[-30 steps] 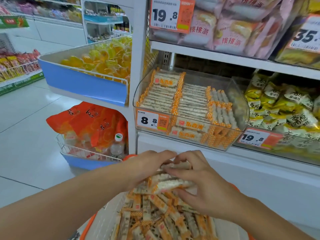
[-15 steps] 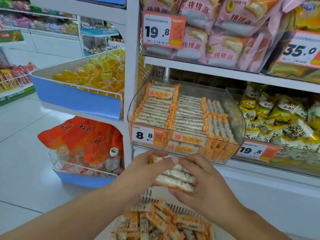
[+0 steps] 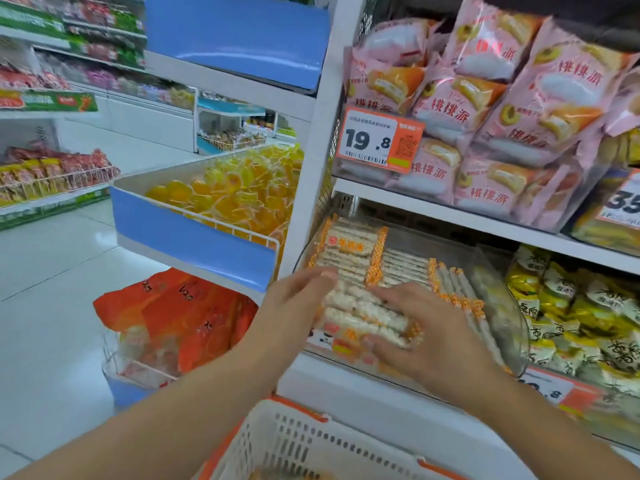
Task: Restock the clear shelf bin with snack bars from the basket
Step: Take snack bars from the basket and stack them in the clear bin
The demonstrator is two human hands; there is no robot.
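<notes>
Nearest, below the clear bin, sits the basket (image 3: 304,441), white mesh with orange trim; only its upper rim shows, and whatever bars remain inside are mostly out of view.

Just above it, both hands carry one stack of snack bars (image 3: 363,313) between them at the bin's front wall. The left hand (image 3: 294,306) grasps the stack's left end, fingers reaching along the top edge. The right hand (image 3: 426,327) grasps the right end, fingers spread over the top and thumb tucked beneath. Whether the stack has cleared the front lip of the bin (image 3: 498,296) I cannot tell; it overlaps the front wall and the price label there.

Behind the hands, inside the bin, rows of the same bars (image 3: 349,251) already stand on edge, packed toward the left and middle.

The step in hand looks like the delivery: a handful lifted from the basket and brought to the bin. The next move probably calls for raising the stack over the front lip, then lowering it onto the front rows with wrappers aligned to those behind, both hands letting go together so the bars do not fan apart.
</notes>
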